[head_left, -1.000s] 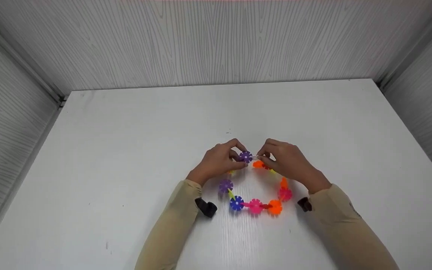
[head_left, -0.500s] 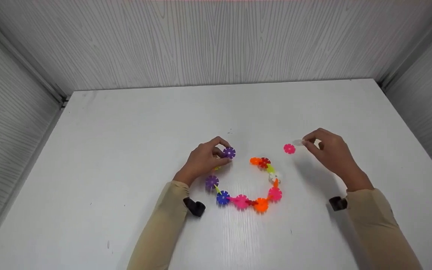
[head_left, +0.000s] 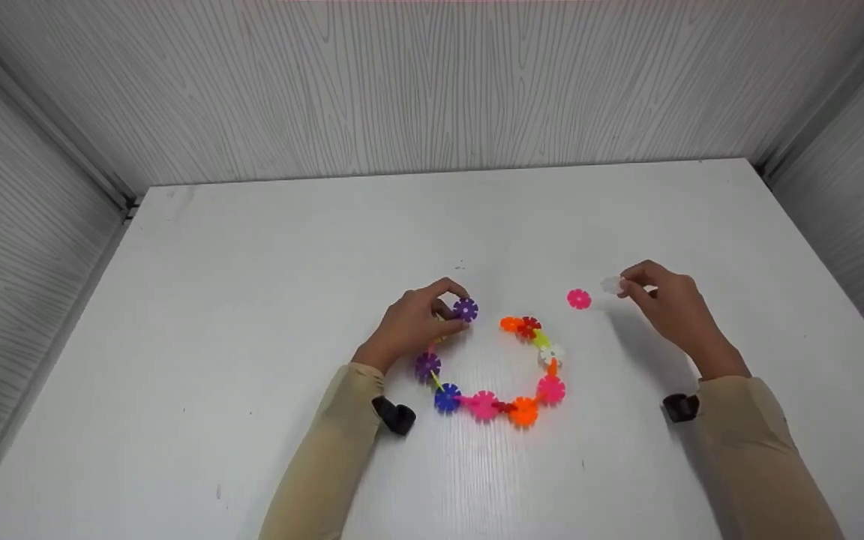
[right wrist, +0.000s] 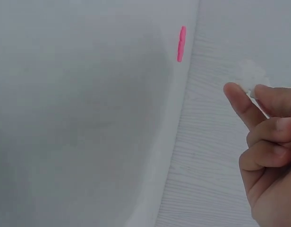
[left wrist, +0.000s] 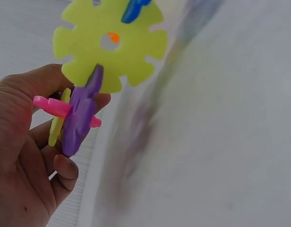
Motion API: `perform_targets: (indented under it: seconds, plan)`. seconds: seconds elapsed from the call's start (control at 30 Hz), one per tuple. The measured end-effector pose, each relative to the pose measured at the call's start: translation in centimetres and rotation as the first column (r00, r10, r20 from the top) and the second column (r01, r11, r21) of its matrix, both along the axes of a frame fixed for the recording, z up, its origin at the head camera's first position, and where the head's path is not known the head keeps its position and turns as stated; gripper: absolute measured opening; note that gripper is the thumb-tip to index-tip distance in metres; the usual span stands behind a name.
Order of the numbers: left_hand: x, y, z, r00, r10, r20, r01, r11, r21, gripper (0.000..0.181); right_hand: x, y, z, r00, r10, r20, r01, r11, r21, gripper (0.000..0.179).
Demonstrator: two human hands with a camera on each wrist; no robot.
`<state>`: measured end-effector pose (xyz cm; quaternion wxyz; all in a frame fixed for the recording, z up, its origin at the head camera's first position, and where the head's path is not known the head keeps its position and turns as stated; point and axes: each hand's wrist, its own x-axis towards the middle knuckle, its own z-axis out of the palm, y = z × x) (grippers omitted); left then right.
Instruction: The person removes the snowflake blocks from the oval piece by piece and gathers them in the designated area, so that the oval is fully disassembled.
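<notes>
A chain of interlocked notched plastic discs curves over the white table, with a pink disc [head_left: 484, 405] near its front. At its upper left end my left hand [head_left: 411, 321] pinches a purple disc [head_left: 466, 309] between thumb and finger. The left wrist view shows a yellow disc [left wrist: 136, 56] joined to a purple one [left wrist: 78, 120] by that hand [left wrist: 29, 137]. To the right, my right hand [head_left: 672, 311] pinches a whitish translucent disc [head_left: 612, 285] at its edge, apart from the chain. That disc [right wrist: 255, 73] is pale and hard to make out in the right wrist view.
A single pink disc [head_left: 579, 298] lies on the table [head_left: 289, 247] just left of my right hand. The chain's other end, an orange disc [head_left: 509, 323], lies right of my left hand. Grey wood-grain panels [head_left: 432, 82] bound the table behind and at the sides.
My right hand has moved right, away from the left hand, carrying the whitish disc. The loose pink disc has come into view. My left hand shifted slightly left with the purple disc.
</notes>
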<state>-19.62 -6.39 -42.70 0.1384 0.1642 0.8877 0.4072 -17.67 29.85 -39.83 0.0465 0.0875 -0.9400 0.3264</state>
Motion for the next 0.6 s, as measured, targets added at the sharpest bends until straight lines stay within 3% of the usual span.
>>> perform_targets:
  seconds: [0.3, 0.6]
  plan:
    - [-0.1, 0.1, 0.1, 1.000, 0.000, -0.005, 0.000, 1.000, -0.012, 0.035, -0.3, 1.6, -0.4, 0.998, -0.055, -0.033, 0.055, 0.998, -0.001, 0.023]
    - [-0.2, 0.1, -0.1, 1.000, 0.001, 0.010, 0.000, 1.000, -0.006, 0.035, -0.3, 2.5, -0.5, 0.997, -0.065, 0.043, 0.066, 0.997, -0.039, 0.028]
